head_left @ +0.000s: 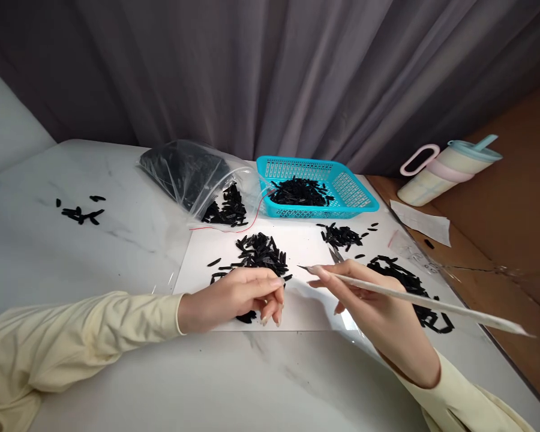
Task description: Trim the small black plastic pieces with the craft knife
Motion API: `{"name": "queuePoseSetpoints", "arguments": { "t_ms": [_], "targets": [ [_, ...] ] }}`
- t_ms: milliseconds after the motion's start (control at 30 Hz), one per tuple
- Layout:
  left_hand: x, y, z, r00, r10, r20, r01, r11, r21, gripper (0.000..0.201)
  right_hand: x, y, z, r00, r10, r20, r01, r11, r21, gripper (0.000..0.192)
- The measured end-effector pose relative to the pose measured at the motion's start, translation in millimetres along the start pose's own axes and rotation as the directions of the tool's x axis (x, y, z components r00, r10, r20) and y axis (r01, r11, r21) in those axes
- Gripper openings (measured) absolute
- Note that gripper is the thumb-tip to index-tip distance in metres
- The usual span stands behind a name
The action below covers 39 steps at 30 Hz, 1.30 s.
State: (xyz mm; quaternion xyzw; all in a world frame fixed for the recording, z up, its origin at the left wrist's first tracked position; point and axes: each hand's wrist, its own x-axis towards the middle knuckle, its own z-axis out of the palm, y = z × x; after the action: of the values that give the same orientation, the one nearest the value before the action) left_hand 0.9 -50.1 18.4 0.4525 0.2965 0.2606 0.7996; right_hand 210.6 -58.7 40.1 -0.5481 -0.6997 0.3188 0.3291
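My left hand [238, 297] is over the near side of a pile of slender black pieces [263, 252] on a white sheet [297, 312]. Its fingers curl in and the thumb presses against the index finger; whatever may be between them is hidden. Pinched in my right hand [373, 300] is a long, thin, whitish stick [432, 304] with a dark pointed tip. That tip hovers over the sheet, a little right of the pile. Just behind the right hand's fingers, a pointed metal tool [335, 255] shows only in part.
A turquoise basket [324, 211] and a clear bag [180, 174], both holding black pieces, stand at the back. More black pieces lie in heaps at right [405, 279] and far left [81, 216]. A handled tumbler [436, 180] and white paper [420, 222] are at right.
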Motion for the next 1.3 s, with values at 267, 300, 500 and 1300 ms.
{"name": "queuePoseSetpoints", "arguments": {
  "t_ms": [267, 300, 500, 1300],
  "targets": [
    [-4.1, -1.1, 0.4, 0.996, 0.041, 0.085, -0.065, 0.95, 0.305, 0.023, -3.8, 5.9, 3.8, 0.988, 0.029, 0.149, -0.043, 0.995, 0.092, 0.034],
    [-4.3, -1.3, 1.2, 0.995, 0.044, 0.088, -0.07, 0.944, 0.322, 0.022, -4.3, 5.4, 4.8, 0.982, 0.03, 0.189, -0.048, 0.995, 0.09, 0.035],
    [-4.9, -3.2, 3.4, 0.993, 0.05, 0.105, -0.085, 0.931, 0.355, 0.021, -9.4, 3.2, 9.6, 0.938, -0.031, 0.346, 0.028, 1.0, 0.014, 0.036],
    [-5.8, -4.3, 1.0, 0.975, 0.057, 0.217, -0.138, 0.916, 0.377, 0.029, -19.3, 4.2, 24.5, 0.937, -0.142, 0.319, 0.14, 0.99, 0.028, 0.035]
  ]
}}
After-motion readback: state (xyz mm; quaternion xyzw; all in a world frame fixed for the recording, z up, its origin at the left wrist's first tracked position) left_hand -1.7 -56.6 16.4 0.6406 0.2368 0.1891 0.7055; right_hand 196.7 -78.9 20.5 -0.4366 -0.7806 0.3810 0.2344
